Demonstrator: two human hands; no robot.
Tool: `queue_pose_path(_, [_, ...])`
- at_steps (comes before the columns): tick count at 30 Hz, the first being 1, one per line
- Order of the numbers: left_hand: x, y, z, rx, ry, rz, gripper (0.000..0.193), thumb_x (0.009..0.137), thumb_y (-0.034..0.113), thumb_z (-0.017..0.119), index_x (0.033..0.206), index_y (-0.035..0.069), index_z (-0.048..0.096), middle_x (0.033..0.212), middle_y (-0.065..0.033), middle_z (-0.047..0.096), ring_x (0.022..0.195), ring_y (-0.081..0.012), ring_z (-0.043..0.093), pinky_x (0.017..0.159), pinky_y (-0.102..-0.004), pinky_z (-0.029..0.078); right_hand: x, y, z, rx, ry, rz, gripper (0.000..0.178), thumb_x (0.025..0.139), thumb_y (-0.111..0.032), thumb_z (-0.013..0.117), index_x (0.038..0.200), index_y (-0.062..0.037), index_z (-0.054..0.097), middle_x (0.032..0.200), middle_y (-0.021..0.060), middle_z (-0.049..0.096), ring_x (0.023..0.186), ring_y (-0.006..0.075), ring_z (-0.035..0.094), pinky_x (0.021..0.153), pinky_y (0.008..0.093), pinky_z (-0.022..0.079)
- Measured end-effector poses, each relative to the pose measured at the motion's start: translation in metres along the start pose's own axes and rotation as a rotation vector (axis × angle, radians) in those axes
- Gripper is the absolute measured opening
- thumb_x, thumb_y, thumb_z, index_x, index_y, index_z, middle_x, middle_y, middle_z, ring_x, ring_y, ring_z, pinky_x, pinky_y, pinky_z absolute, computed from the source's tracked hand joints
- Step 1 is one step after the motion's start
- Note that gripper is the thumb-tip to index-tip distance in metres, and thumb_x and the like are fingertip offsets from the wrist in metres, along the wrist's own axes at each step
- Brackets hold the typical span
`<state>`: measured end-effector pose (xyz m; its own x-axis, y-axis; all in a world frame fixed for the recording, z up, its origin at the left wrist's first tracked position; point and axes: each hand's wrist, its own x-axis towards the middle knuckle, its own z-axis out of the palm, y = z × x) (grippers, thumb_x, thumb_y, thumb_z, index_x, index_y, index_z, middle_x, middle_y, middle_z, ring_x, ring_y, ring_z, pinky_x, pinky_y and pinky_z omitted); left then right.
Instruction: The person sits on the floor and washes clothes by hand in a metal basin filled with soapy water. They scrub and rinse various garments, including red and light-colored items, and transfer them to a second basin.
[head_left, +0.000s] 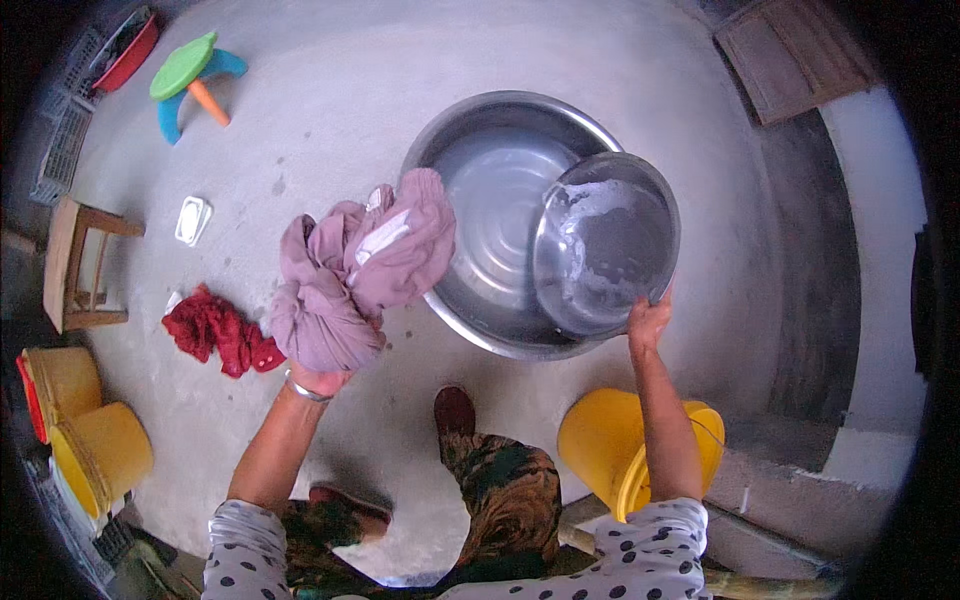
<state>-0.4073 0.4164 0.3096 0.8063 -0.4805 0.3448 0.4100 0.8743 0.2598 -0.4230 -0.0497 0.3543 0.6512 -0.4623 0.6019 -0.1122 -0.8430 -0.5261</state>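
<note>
A bundled mauve garment rests in my left hand, lifted at the left side of a large metal basin. Most of that hand's fingers are hidden by the cloth. My right hand is closed on the near rim of a smaller grey basin, which is held tilted over the right part of the large one. Whitish suds or water streak the inside of the smaller basin. A thin layer of water may lie in the large basin; I cannot tell. Left of the garment, a dark red cloth lies crumpled on the floor.
A yellow bucket stands near my right forearm. Two more yellow buckets are at the left, below a wooden stool. A green-topped stool and a red tub stand far left. A wooden cabinet is far right.
</note>
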Motion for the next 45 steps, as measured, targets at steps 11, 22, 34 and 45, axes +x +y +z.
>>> queue_pose_path(11, [0.085,-0.057,0.004,0.09,-0.064,0.109,0.054,0.093,0.039,0.031,0.137,0.009,0.021,0.137,-0.0064,0.033,0.122,-0.0194,0.037,0.102,-0.0338,0.03,-0.003,0.038,0.008,0.145,-0.104,0.149,0.068,0.067,0.006,0.043,0.134,-0.0043,0.03,0.102,0.0211,0.061,0.095,0.0284,0.06,0.083,0.0336,0.045])
queue_pose_path(22, [0.161,-0.145,-0.051,0.642,0.166,-0.191,0.058,0.083,0.033,0.055,0.129,0.005,0.033,0.117,-0.0123,0.051,0.107,-0.0213,0.052,0.09,-0.0348,0.043,-0.012,0.023,0.024,0.267,-0.264,0.364,0.075,0.072,0.003,0.043,0.14,-0.0162,0.018,0.109,0.0193,0.058,0.092,0.0311,0.059,0.083,0.0356,0.045])
queue_pose_path(34, [0.204,-0.143,-0.087,2.275,0.394,0.415,0.064,0.067,0.027,0.068,0.119,-0.003,0.045,0.116,-0.0241,0.047,0.109,-0.0376,0.041,0.093,-0.0437,0.034,-0.079,0.088,0.096,0.987,-0.221,1.092,0.011,0.067,0.004,0.046,0.078,0.003,0.048,0.076,0.0112,0.048,0.057,0.0296,0.054,0.042,0.0501,0.052])
queue_pose_path(45, [0.189,-0.106,-0.125,1.447,0.693,-0.074,0.044,0.06,-0.005,0.051,0.103,-0.001,0.057,0.085,-0.0106,0.062,0.071,-0.0195,0.058,0.063,-0.0313,0.047,-0.094,0.056,0.093,1.093,-0.184,1.093,0.012,0.064,0.0,0.053,0.076,-0.0006,0.05,0.067,0.0101,0.051,0.045,0.0246,0.05,0.034,0.0352,0.046])
